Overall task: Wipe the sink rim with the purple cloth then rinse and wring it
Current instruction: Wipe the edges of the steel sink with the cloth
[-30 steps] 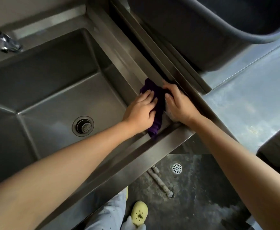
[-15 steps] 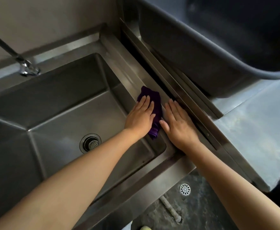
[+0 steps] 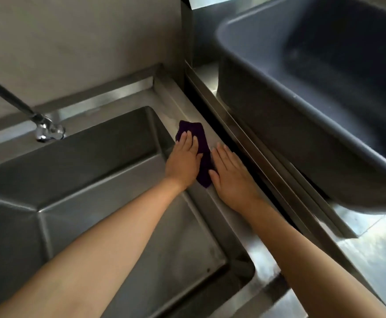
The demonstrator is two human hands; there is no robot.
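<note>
The purple cloth (image 3: 202,143) lies stretched along the right rim (image 3: 169,104) of the steel sink. My left hand (image 3: 184,160) presses flat on the cloth's left side with straight fingers. My right hand (image 3: 230,172) lies flat just right of the cloth, its thumb edge touching it and its palm on the rim. The cloth's near end pokes out between the two hands.
The deep sink basin (image 3: 77,203) spreads to the left, with a chrome tap (image 3: 47,129) at the back wall. A large grey plastic tub (image 3: 313,106) stands on the steel counter (image 3: 370,244) to the right, past a dark gap along the rim.
Both hands have slid the cloth farther along the right rim toward the back wall. My right hand went from gripping the cloth to lying flat. The view has tilted upward.
</note>
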